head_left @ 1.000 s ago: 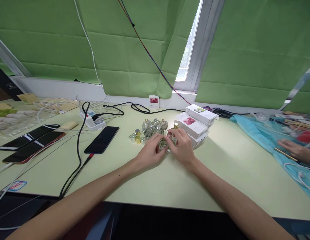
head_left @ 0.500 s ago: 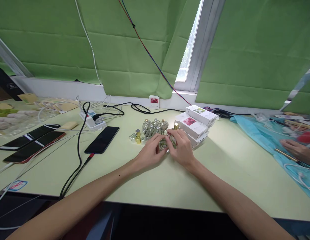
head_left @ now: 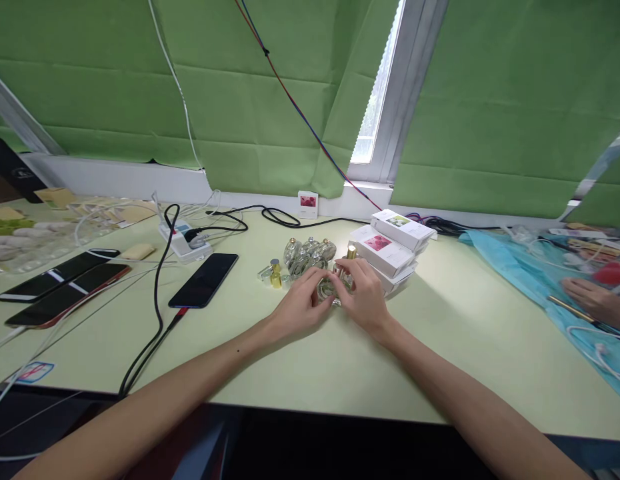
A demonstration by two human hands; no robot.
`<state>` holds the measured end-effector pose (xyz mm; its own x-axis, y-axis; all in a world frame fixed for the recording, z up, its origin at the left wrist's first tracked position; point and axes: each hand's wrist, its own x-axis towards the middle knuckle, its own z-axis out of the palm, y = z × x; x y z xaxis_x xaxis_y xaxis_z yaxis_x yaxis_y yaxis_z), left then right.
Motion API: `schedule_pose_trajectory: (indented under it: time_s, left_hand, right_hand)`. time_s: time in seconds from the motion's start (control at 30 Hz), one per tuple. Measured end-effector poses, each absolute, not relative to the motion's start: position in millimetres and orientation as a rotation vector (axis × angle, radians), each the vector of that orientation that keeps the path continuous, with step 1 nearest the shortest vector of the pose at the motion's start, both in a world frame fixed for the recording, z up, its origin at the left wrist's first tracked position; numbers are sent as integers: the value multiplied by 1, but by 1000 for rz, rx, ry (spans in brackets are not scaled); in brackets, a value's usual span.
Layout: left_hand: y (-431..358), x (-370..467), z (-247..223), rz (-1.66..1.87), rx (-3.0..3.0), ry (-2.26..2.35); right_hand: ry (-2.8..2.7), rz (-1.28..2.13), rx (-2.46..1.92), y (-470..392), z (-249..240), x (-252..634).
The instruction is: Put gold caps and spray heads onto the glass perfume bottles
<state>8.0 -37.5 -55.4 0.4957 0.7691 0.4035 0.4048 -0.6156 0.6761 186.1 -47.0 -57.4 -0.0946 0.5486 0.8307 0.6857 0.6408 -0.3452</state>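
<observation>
Between my two hands is a glass perfume bottle (head_left: 326, 289), partly covered by the fingers. My left hand (head_left: 301, 301) curls its fingers against the bottle's left side. My right hand (head_left: 363, 293) is closed at its top, thumb and fingers around a small pinkish metallic part (head_left: 337, 269). Just behind my hands stand several similar glass bottles (head_left: 310, 252) in a cluster. A gold cap (head_left: 351, 252) shows beyond my right fingers. On the left of the cluster are a gold cylinder (head_left: 275, 275) and small clear caps (head_left: 264, 273).
White boxes (head_left: 385, 250) are stacked right of my hands; another small box (head_left: 308, 205) stands by the wall. A phone (head_left: 204, 280), power strip (head_left: 186, 241) and black cables lie left. At far right, another person's hand (head_left: 590, 297) is over blue sheeting (head_left: 520, 267).
Both hands stay on the bottle in nearly the same pose, with only a slight shift of the fingers. The whole view has moved a touch.
</observation>
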Motion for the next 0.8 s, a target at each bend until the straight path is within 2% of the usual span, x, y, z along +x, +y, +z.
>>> schedule_pose_trajectory:
  time_s: [0.8]
  left_hand:
    - [-36,7,-56,965,2268,958]
  right_hand:
    - [-1775,-177,-966,-49,-56,185]
